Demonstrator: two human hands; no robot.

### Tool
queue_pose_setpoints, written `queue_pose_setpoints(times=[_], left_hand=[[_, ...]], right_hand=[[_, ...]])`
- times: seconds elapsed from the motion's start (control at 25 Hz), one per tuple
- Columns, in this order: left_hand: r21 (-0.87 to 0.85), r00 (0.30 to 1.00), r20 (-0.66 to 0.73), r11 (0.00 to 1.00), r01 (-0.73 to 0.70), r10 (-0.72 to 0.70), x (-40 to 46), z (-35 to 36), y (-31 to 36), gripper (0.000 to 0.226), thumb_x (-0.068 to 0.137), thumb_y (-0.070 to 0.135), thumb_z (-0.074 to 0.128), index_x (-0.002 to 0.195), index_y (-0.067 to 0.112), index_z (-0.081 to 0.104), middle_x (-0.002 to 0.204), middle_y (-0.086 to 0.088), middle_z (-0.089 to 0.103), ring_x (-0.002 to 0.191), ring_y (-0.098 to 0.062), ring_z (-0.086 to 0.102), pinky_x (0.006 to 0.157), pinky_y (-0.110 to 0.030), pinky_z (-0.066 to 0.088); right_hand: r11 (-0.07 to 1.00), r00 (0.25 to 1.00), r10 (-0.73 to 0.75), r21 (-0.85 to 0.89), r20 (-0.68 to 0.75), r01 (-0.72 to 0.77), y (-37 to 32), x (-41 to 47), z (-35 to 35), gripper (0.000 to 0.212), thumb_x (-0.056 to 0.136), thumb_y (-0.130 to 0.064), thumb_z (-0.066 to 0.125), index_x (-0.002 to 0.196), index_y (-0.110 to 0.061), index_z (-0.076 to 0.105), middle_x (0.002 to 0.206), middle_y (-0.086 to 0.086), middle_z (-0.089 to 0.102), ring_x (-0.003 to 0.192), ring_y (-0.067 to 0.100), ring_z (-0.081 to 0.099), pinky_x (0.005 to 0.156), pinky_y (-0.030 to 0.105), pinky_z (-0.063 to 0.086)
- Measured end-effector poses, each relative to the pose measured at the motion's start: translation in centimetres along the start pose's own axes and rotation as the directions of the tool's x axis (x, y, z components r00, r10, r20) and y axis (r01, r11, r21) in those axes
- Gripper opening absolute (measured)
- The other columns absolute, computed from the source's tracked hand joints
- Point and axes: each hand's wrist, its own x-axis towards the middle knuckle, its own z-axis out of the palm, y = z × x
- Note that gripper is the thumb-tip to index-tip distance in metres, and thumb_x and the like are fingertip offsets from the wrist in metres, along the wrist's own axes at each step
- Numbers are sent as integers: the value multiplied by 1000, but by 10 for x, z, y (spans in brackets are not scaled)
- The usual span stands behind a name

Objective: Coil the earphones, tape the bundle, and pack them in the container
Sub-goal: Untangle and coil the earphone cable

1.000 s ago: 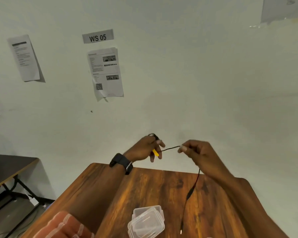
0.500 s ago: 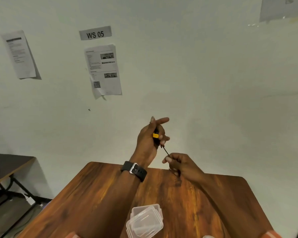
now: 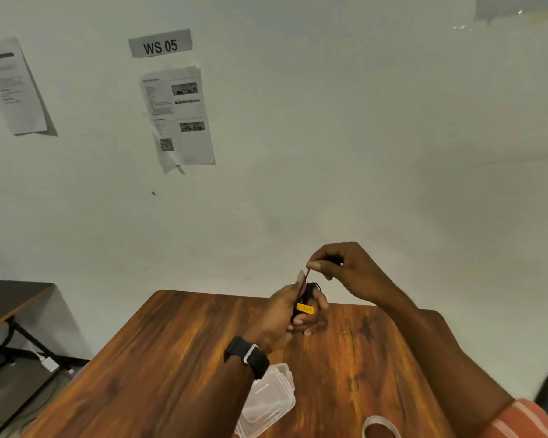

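My left hand point(image 3: 293, 309) grips a coiled bundle of black earphones point(image 3: 307, 300) with a yellow part, held above the far end of the wooden table point(image 3: 171, 358). A short stretch of black cable runs up from the bundle to my right hand point(image 3: 339, 268), which pinches the cable end just above and to the right of the left hand. A clear plastic container point(image 3: 271, 403) sits on the table near me, partly behind my left wrist. A clear tape roll point(image 3: 381, 425) lies at the bottom edge.
A white wall with taped papers and a "WS 05" sign point(image 3: 160, 44) stands right behind the table. A dark table point(image 3: 10, 298) stands at the left, with cables on the floor under it.
The dangling cable has been wound up onto my left hand. My left hand has lowered and my right hand has risen above it, holding only a short length of cable.
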Motion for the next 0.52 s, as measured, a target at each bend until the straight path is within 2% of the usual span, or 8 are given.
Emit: queue_pose_setpoints(times=[0.08,0.16,0.2,0.24,0.32,0.36,0.44,0.52], left_hand=[[-363,992,113,932,-11,55,0,8,-11,64,101,54,28,78,6,63,39,6,38,29,-3,35,40,-21,38],[-544,981,140,839,-36,133,3,4,-19,68,99,59,25,74,6,59,38,6,33,27,-5,34,39,-20,37],[-608,977,134,792,-52,167,2,-1,-21,69,98,61,25,72,6,58,38,5,31,28,-7,31,39,-20,37],[-651,977,112,756,-67,182,2,-6,-23,68,99,60,25,70,7,57,39,4,29,29,-8,28,39,-20,37],[-694,984,74,717,-66,162,-2,-18,-30,62,102,52,29,68,8,55,39,4,29,31,-10,25,38,-22,39],[-706,988,69,707,-52,141,-4,-23,-33,59,103,48,30,67,8,54,38,3,32,31,-10,25,38,-23,40],[-726,994,57,687,-25,96,-7,-28,-48,57,104,46,31,65,9,54,35,2,42,30,-10,25,41,-23,42],[-745,997,55,667,11,45,-12,-32,-69,55,103,45,34,66,10,54,37,1,48,29,-10,27,51,-24,47]], right_hand=[[960,997,78,271,-11,-72,13,0,17,7,88,-9,69,85,-7,75,73,-6,72,69,9,65,67,20,49],[924,982,179,334,54,-187,29,-14,42,18,95,-9,58,88,-6,75,73,-2,72,66,9,66,63,22,49],[883,961,252,378,118,-278,37,-24,52,25,98,-14,53,87,-9,75,67,-1,67,57,10,60,55,23,44],[786,920,336,478,201,-392,43,-35,58,30,100,-24,50,85,-12,72,62,-2,58,50,10,48,47,23,36],[493,838,395,683,377,-539,52,-51,65,34,96,-46,52,85,-15,63,62,-3,41,49,7,28,40,19,24],[434,830,382,714,406,-549,54,-55,66,32,92,-47,58,85,-17,61,63,-4,39,49,6,26,39,17,23],[492,830,405,674,384,-551,58,-59,72,21,88,-34,67,88,-14,62,64,-2,43,47,4,26,37,15,23],[497,790,480,624,381,-603,63,-64,82,14,93,-22,61,95,-8,63,68,4,53,45,3,29,36,15,24]])
